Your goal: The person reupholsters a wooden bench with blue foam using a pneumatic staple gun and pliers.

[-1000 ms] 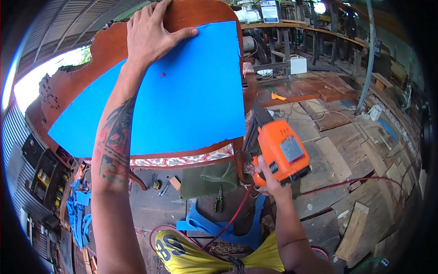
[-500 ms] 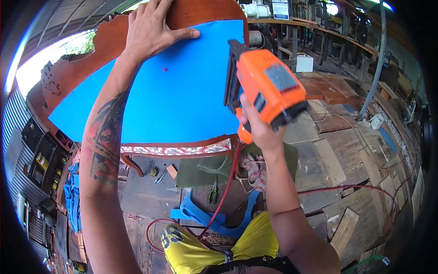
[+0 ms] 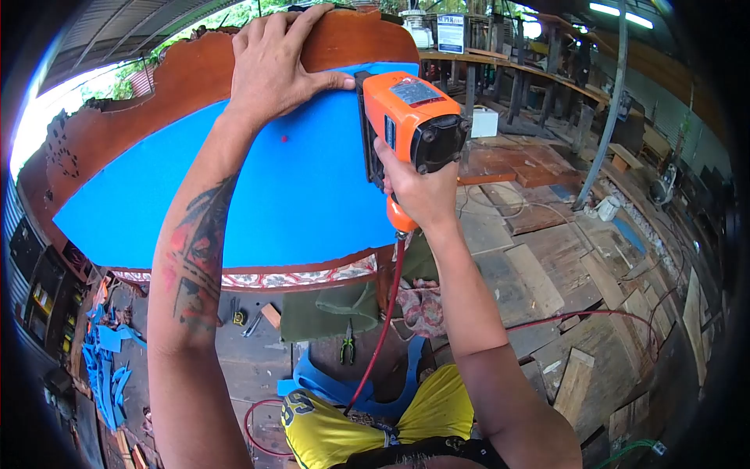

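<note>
A large blue sheet [image 3: 266, 187] lies over the back of a carved red-brown wooden furniture frame [image 3: 156, 86]. My left hand [image 3: 277, 66] presses flat on the sheet's top edge and the wood, fingers spread. My right hand [image 3: 418, 191] grips an orange pneumatic nail gun [image 3: 406, 117], its nose against the blue sheet just right of my left thumb. A red air hose [image 3: 383, 328] hangs from the gun's handle down toward my lap.
Patterned upholstery [image 3: 297, 277] shows along the frame's lower edge. Below it lie pliers [image 3: 346, 344], a green cloth [image 3: 328, 309] and blue offcuts [image 3: 105, 367] on the plank floor. Workbenches [image 3: 531, 70] and a steel post [image 3: 605, 109] stand at the right.
My right hand has swung the nail gun up from beside the frame's lower right corner to the sheet's top edge, near my left thumb. My left hand has stayed pressed in place.
</note>
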`<state>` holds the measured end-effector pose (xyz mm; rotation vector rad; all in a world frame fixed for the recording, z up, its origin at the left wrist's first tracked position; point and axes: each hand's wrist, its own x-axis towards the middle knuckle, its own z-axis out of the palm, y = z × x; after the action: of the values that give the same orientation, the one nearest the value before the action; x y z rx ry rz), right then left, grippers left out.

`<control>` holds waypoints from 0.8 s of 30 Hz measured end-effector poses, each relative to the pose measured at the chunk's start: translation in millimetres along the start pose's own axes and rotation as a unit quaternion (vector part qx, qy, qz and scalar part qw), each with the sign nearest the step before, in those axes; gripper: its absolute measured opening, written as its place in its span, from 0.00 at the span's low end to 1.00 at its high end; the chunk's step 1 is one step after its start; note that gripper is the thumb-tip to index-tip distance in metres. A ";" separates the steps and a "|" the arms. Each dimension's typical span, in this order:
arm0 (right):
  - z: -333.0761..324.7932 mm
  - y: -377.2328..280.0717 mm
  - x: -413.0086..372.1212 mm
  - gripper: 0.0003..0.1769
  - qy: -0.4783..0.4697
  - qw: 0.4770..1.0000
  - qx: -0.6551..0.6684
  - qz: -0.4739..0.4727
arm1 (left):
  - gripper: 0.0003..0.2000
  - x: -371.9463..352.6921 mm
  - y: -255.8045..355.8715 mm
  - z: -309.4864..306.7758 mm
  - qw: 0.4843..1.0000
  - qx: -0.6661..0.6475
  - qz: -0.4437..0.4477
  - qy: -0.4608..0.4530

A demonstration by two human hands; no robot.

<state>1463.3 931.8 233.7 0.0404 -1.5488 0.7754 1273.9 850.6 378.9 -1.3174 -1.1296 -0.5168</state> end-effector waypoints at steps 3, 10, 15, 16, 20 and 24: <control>-0.6 -3.4 0.1 0.06 0.003 0.999 0.002 0.032 | 0.51 -1.3 1.3 2.8 1.000 0.002 -0.018 -0.004; 1.0 -13.4 3.0 0.07 0.009 0.997 0.034 0.068 | 0.51 -2.0 2.1 5.2 0.999 0.004 -0.038 -0.007; 2.1 -17.8 6.8 0.07 0.011 0.998 0.032 0.055 | 0.49 2.3 11.7 -7.5 0.999 -0.019 -0.051 0.000; 2.9 -17.8 7.6 0.07 0.010 0.998 0.026 0.055 | 0.49 2.0 11.7 -7.6 0.998 -0.020 -0.052 -0.001; 3.4 -18.2 7.2 0.06 0.011 0.998 0.022 0.049 | 0.48 1.9 11.6 -6.8 0.998 -0.020 -0.053 0.002; 4.1 -17.5 7.7 0.08 0.009 0.998 0.006 0.064 | 0.48 1.3 12.0 -6.1 0.998 -0.018 -0.058 0.000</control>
<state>1466.6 919.6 248.6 -0.0574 -1.5413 0.8841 1286.7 848.3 375.0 -1.2876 -1.2059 -0.6239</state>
